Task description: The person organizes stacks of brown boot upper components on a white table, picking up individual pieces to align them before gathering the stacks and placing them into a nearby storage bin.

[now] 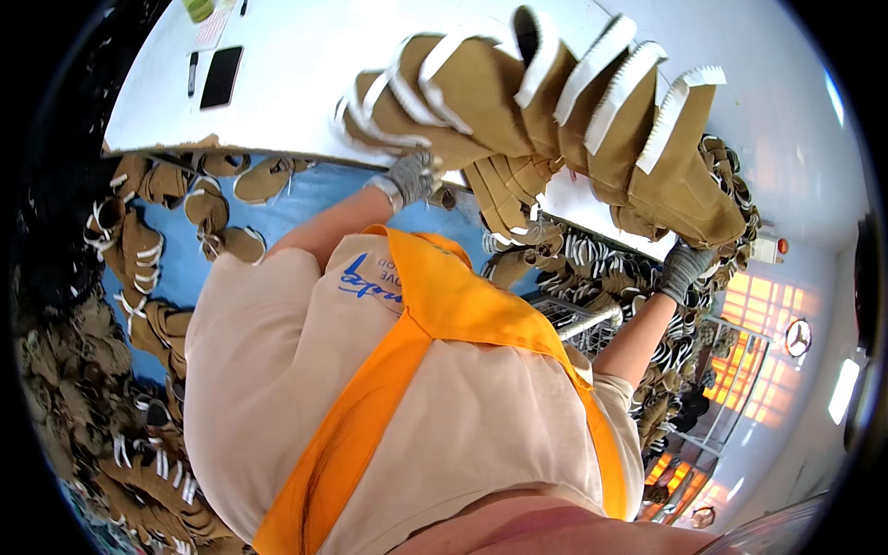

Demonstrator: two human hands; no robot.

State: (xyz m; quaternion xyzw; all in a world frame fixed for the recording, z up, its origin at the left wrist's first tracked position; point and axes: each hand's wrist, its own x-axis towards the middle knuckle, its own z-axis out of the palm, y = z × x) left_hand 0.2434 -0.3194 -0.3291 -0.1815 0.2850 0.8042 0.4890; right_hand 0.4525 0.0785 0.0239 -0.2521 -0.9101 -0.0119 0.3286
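Note:
A long row of brown shoe uppers (pixel 546 102) with white, notched edging is stretched between my two hands above the white table. My left hand (pixel 412 178), in a grey knit glove, is closed at the lower left end of the row, its fingertips partly covered by the uppers. At the right end, my right hand (pixel 686 270), gloved alike, grips the row from below; most of its fingers are behind the brown material. Under the row hangs another bundle of brown uppers (pixel 504 190), near the table's edge.
On the white table (pixel 296 83) lie a black phone (pixel 222 77) and a marker (pixel 192 74). Brown shoe pieces (pixel 268 178) are strewn over the blue floor (pixel 176 227) at left. More uppers are heaped at right beside a metal-framed cart (pixel 592 322).

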